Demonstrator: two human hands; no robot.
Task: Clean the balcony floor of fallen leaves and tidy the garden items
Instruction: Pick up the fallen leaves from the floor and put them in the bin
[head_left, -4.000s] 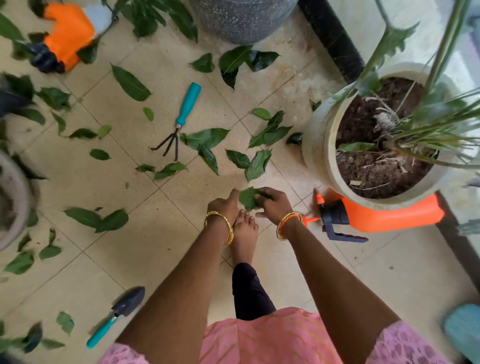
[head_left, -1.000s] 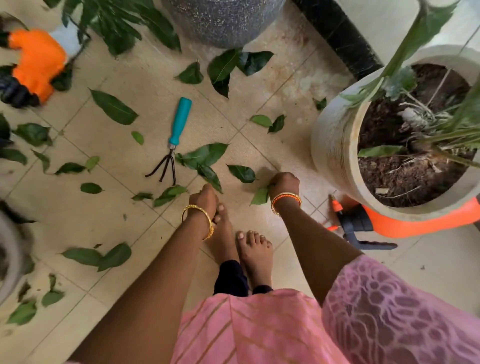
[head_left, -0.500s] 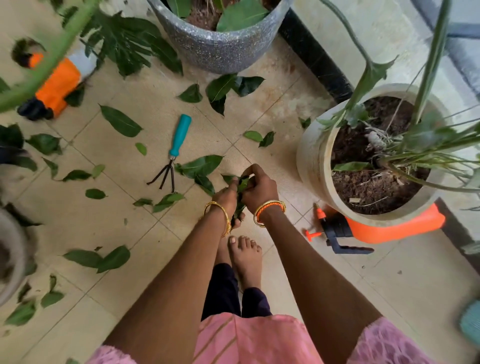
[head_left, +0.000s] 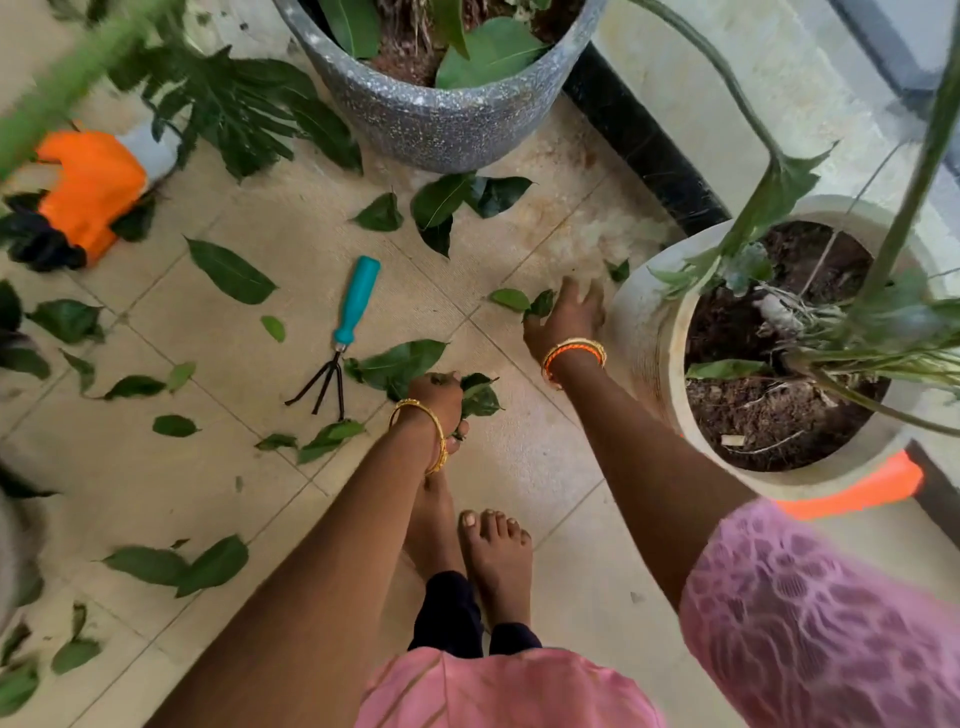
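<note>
Left hand (head_left: 435, 397) is curled tight round a bunch of picked-up leaves (head_left: 480, 397); leaf tips stick out on both sides of the fist. Right hand (head_left: 569, 317) holds nothing: fingers spread and relaxed, reaching down at a pair of small leaves (head_left: 524, 302) on the tile. Its fingertips look to be at the edge of the darker leaf; contact cannot be confirmed.

Step in hand, by judgement: hand-gathering loose leaves into the left-hand bunch, early to mid task. Plenty of leaves are left across the floor (head_left: 519, 467), and the hand rake (head_left: 343, 332) and orange sprayer (head_left: 91, 192) lie untidied.

Next move likely calls for a pinch on the pair, then a transfer to the left fist. The cream pot (head_left: 641, 332) sits just beside the right hand, so clearance on that side is tight.

The pair lies flat, just left of the cream pot's wall and below the speckled grey pot (head_left: 441, 124). The lighter leaf's long axis runs roughly left-right in view; the darker one is angled steeper, tip toward the upper right. The hand rake's long axis runs near vertical in view, teal handle away from the person, tines toward the feet.
</note>
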